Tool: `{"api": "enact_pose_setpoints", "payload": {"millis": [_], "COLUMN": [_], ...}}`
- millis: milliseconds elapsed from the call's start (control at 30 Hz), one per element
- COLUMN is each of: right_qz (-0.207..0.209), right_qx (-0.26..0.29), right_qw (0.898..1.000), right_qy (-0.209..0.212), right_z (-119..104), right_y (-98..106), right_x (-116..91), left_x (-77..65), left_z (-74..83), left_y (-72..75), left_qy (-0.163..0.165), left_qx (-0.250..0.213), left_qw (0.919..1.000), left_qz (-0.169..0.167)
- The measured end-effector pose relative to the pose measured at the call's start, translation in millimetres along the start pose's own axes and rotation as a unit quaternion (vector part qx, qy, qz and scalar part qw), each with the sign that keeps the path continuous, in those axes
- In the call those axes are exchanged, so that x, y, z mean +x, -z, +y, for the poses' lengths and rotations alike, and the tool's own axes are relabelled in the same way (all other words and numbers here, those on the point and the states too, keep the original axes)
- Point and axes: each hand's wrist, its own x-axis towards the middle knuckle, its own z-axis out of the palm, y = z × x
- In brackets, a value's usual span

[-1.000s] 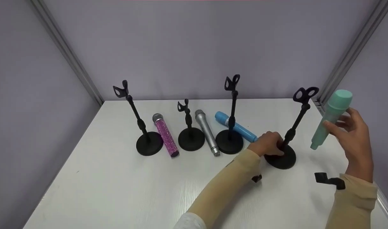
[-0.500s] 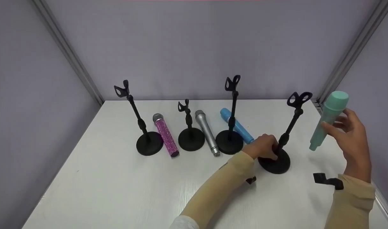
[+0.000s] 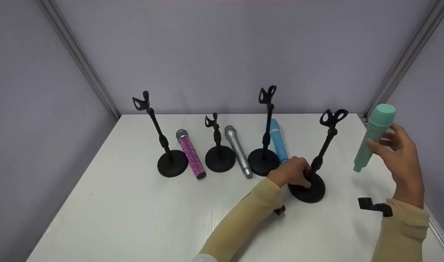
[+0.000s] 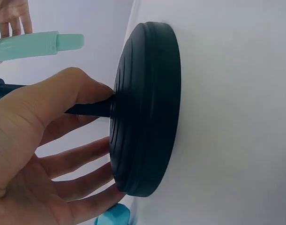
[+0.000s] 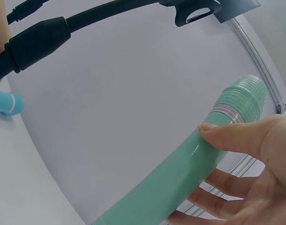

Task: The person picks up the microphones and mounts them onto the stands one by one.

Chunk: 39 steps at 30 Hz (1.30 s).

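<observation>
My left hand (image 3: 291, 171) grips the lower pole of the rightmost black microphone stand (image 3: 327, 143), by its round base. In the left wrist view the thumb lies against the pole and the fingers reach round behind it to the base (image 4: 150, 108). Up off the table at the right, my right hand (image 3: 402, 158) holds a mint green microphone (image 3: 371, 140) between thumb and fingers, head upward and tilted. The right wrist view shows the thumb on the green body just below the ridged head (image 5: 241, 101). A blue microphone (image 3: 279, 142) lies behind the left hand.
Three more black stands stand in a row: a left one (image 3: 172, 163), a short one (image 3: 220, 159) and a taller one (image 3: 263, 162). A pink glitter microphone (image 3: 191, 156) and a silver microphone (image 3: 238, 151) lie between them on the white table (image 3: 134, 218). Grey walls enclose the back and sides.
My left hand has drawn the rightmost stand left and toward me. The blue microphone has swung round to lie more lengthwise. The right hand with the green microphone has shifted slightly left.
</observation>
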Motion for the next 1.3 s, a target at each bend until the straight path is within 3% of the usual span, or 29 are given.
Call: {"api": "enact_pose_setpoints", "payload": {"millis": [167,433,867,1300], "right_qz": [-0.003,-0.010,-0.015,-0.031], "right_qx": [-0.004,0.002,0.003,0.007], "right_qw": [1.000,1.000,1.000,0.999], "right_qy": [0.004,0.014,0.020,0.030], "right_z": [-1,-2,-5,-7], "right_y": [0,-3,-7,-10], "right_x": [-1,0,0,-1], "left_x": [-7.4,-17.3,-22.8,-26.4], "left_z": [-5.5,-9.6,-17.2,-17.4], "left_y": [-1.1,-0.9,3.6,7.3], "left_qy": [-0.025,-0.028,-0.060,-0.052], "left_qx": [-0.009,-0.029,-0.003,-0.008], "left_qw": [0.9996,0.9990,0.9980,0.9985], "left_qz": [0.012,0.020,0.021,0.013]}}
